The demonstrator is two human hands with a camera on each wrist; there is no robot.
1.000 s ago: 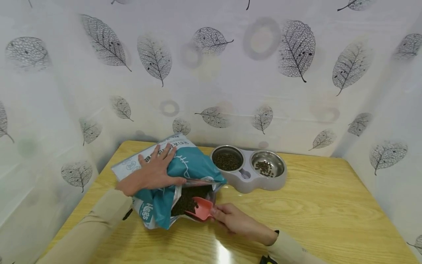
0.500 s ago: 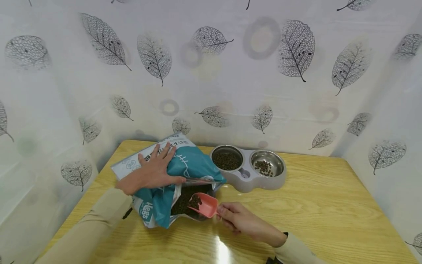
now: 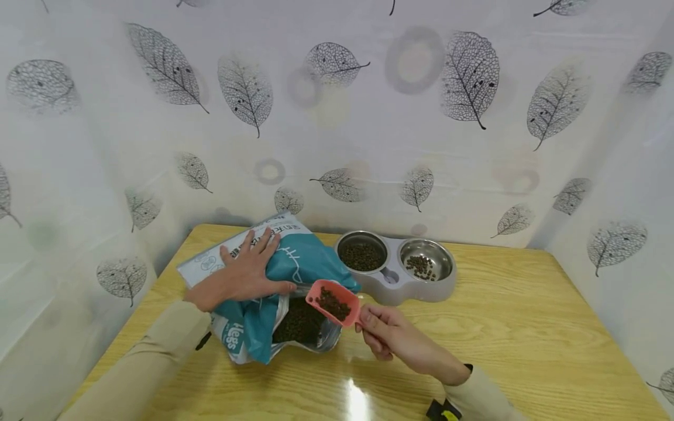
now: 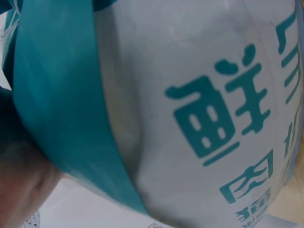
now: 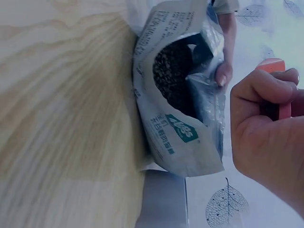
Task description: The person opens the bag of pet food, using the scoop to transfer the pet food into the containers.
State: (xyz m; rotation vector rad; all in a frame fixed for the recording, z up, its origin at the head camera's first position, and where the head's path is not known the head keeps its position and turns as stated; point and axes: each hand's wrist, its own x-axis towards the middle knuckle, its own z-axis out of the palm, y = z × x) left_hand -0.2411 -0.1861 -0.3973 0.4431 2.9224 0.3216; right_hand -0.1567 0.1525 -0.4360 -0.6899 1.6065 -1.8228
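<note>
In the head view my left hand lies spread on top of a teal and white pet food bag, which rests on its side with its mouth toward me. Dark kibble shows inside that mouth. My right hand grips the handle of a pink scoop, held above the right side of the opening with a small heap of kibble in it. The right wrist view shows the curled fingers around the handle and the open bag beyond. Printed bag surface fills most of the left wrist view.
Behind and right of the bag stands a grey double feeder. Its left steel bowl holds much kibble, its right steel bowl a few pieces. The wooden table meets a leaf-patterned curtain at the back.
My right hand has lifted the scoop up and out of the bag's mouth, bringing kibble with it and levelling it, slightly to the right. The left hand has stayed on the bag.
</note>
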